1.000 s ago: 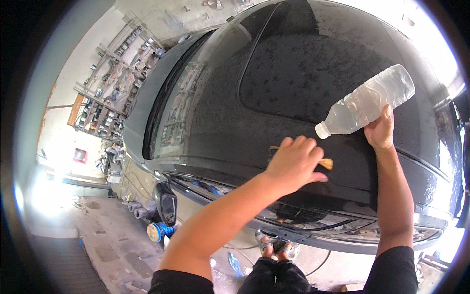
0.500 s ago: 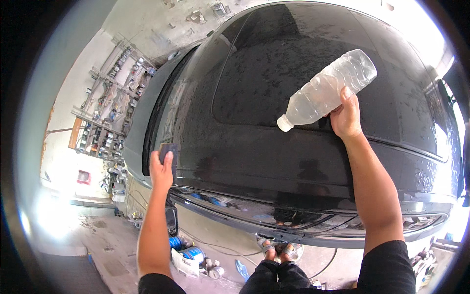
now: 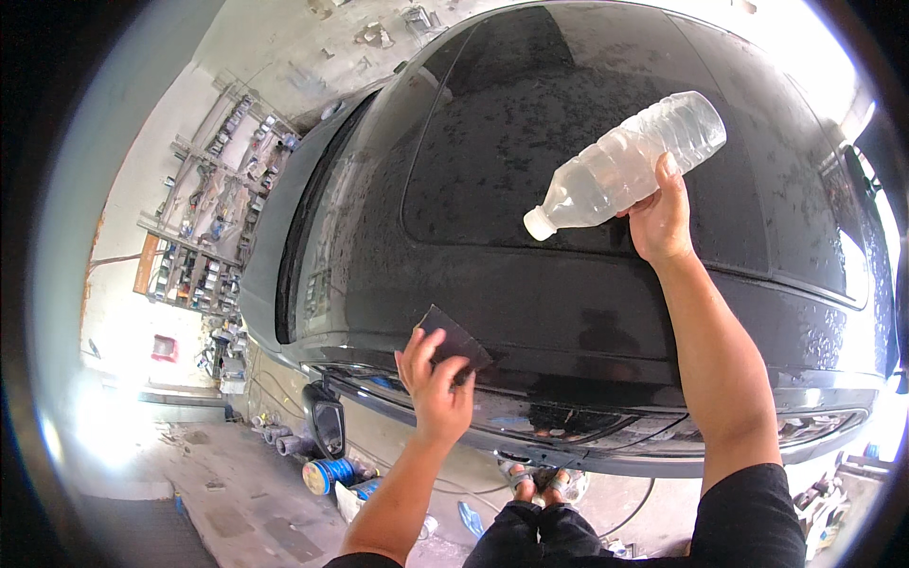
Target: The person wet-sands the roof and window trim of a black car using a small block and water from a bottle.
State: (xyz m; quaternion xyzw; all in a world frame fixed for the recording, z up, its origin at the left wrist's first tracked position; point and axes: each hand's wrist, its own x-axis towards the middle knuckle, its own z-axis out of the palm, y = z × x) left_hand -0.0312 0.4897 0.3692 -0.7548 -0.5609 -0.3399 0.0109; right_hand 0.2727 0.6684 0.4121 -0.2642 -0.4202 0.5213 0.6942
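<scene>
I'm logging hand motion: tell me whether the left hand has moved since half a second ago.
Yes: the left hand has moved rightward, from above the side mirror to right of it.

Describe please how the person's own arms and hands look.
The left hand and right hand wear no gloves; no watch or bracelet is visible. The forearms are uncovered. The right sleeve is short and black; only a black edge of the left sleeve shows.

The left arm [image 3: 405,492] rises from the lower edge, leaning to the right. The left hand [image 3: 440,393] is bent at the fingers, with the thumb at its right side. The right arm [image 3: 715,346] leans to the left; the right hand [image 3: 660,227] is higher, thumb upward, fingers mostly hidden.
</scene>
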